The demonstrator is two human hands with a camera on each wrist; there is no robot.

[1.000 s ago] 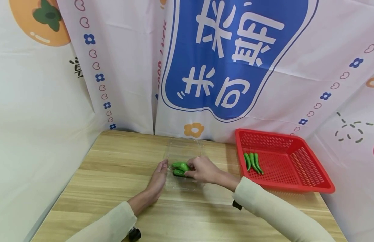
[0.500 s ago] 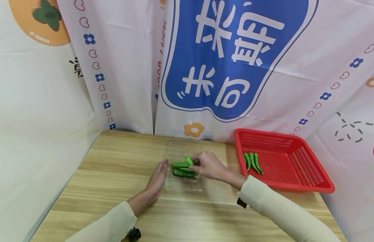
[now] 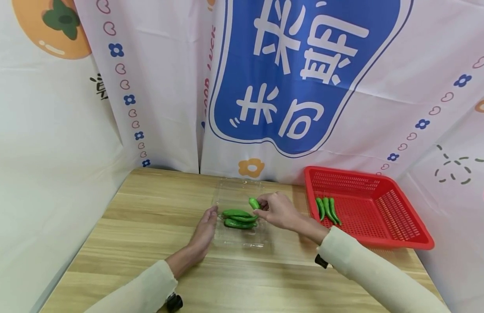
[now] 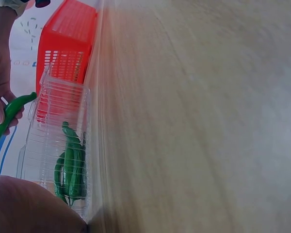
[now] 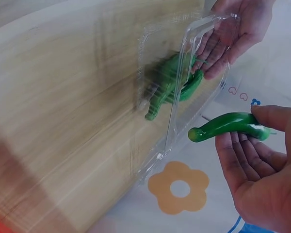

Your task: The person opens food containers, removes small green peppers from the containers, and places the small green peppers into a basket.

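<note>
My right hand pinches a green chili pepper between thumb and fingers, raised over the right part of a clear plastic box. Inside that box several green peppers lie side by side, stems toward the left. Along the box's left side stands my left hand, its straight fingers at the wall. In the right wrist view the left hand's fingers show behind the clear plastic. From the left wrist, the held pepper appears above the box, with the peppers inside visible through the wall.
A red plastic basket stands at the right of the wooden table. In it, 3 green chili peppers lie at the left end. A printed white curtain hangs behind the table.
My right hand has lifted a pepper from the group in the box and moved it up and to the right. The left hand has stayed in place.
</note>
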